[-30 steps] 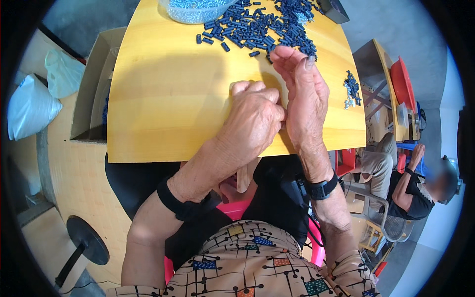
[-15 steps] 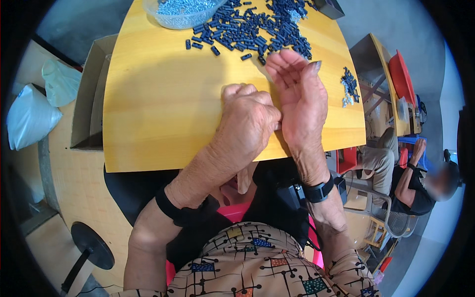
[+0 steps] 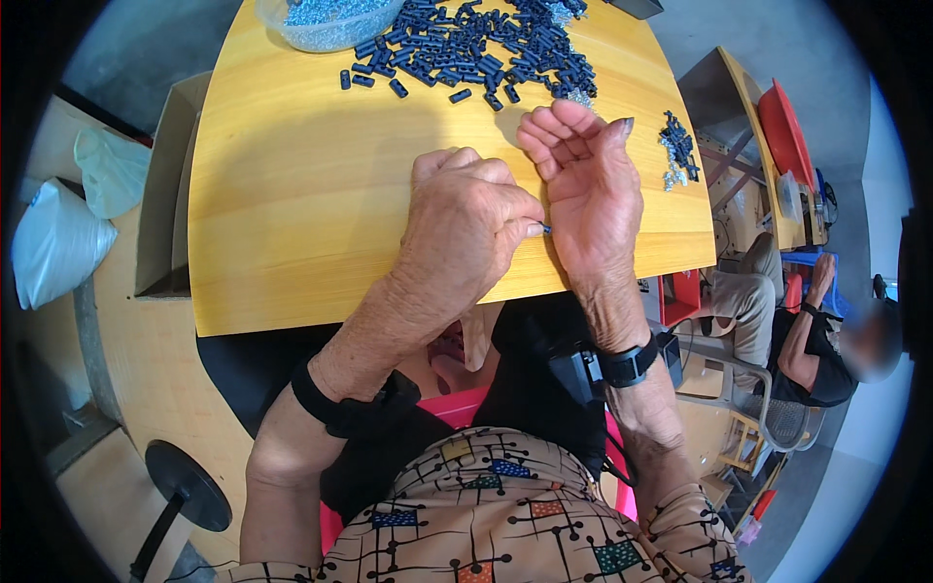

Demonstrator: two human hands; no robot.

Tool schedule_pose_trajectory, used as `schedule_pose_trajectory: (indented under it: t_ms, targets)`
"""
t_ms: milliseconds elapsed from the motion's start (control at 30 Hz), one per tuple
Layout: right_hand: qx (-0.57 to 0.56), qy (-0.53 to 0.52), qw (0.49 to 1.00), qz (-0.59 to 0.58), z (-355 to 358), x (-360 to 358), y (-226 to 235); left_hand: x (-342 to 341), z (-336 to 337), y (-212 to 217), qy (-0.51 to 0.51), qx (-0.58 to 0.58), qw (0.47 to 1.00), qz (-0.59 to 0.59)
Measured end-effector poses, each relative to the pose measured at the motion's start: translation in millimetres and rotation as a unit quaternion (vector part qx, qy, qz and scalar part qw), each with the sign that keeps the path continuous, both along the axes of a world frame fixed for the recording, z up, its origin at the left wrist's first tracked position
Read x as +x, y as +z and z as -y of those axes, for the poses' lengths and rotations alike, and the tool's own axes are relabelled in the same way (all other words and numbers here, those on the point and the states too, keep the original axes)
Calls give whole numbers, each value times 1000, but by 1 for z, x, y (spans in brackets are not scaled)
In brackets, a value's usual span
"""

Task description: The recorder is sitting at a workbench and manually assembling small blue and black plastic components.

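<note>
Over the front part of the yellow table, my left hand is closed in a pinch. From between its thumb and forefinger pokes the tip of a small dark piece, mostly hidden by the fingers. Close beside it, my right hand is held palm up, fingers loosely bent and thumb apart; nothing shows in the palm. Beyond both hands spreads a pile of small black cylindrical parts, with several strays along its near edge.
A clear tub of small silvery pieces stands at the far left. A smaller heap of black and silver parts lies near the right edge. Left of the table is a cardboard box; a seated person is at the right.
My left hand has drawn slightly left, away from my right hand, and the tip of the dark piece now shows. The view has shifted a little; my right hand keeps its pose.
</note>
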State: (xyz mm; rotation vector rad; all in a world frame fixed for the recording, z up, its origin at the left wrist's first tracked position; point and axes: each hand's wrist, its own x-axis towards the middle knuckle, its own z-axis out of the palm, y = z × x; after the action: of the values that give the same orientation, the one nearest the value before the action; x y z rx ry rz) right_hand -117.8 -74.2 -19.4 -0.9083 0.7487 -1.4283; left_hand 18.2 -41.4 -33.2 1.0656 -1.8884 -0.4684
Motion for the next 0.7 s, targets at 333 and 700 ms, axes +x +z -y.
schedule_pose_trajectory:
  t_ms: [333,700]
  targets:
    - [40,13,999,34,-1,3,2,-1,-1,1,-13,-24,1000,6]
    - [14,3,995,-99,-8,24,20,-2,-5,3,-20,-32,999,31]
